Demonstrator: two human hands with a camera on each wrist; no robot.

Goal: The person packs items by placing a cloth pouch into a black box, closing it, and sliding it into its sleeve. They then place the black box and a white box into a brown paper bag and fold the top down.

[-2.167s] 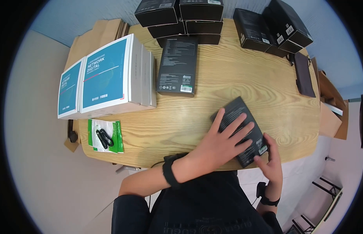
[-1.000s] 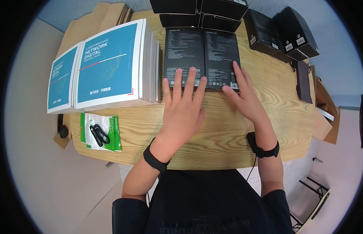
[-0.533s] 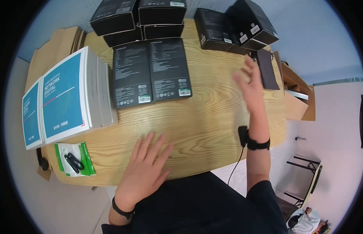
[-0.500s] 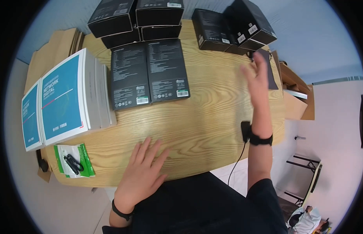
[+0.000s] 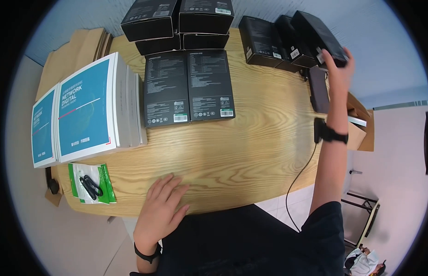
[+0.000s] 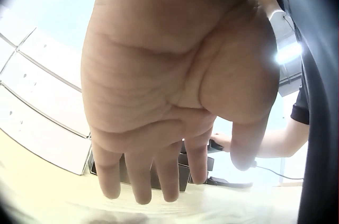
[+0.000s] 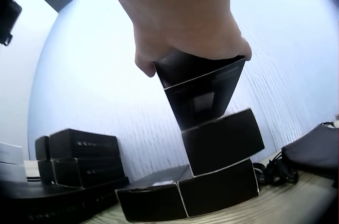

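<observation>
My right hand (image 5: 341, 76) grips the near end of a black box (image 5: 317, 34) at the back right, thumb and fingers on opposite sides. In the right wrist view this held box (image 7: 204, 99) tilts up above another black box (image 7: 225, 142) in the pile. My left hand (image 5: 163, 209) lies over the table's front edge with fingers spread and loose; the left wrist view shows its bare palm (image 6: 153, 86). Two black printed boxes, a left one (image 5: 166, 89) and a right one (image 5: 210, 85), lie flat side by side in front of a stack of black boxes (image 5: 154, 30).
White-and-blue boxes (image 5: 85, 106) stand at the left, with brown cardboard (image 5: 66, 57) behind. A green-and-white packet (image 5: 108, 184) with a black cable (image 5: 90, 186) lies at the front left. A dark pouch (image 5: 319, 92) sits by the right edge, under my right forearm's reach.
The right-hand printed box went from the front edge to beside the other one, and both hands let it go. My right hand moved to the back right and took hold of a box; the left drew back.
</observation>
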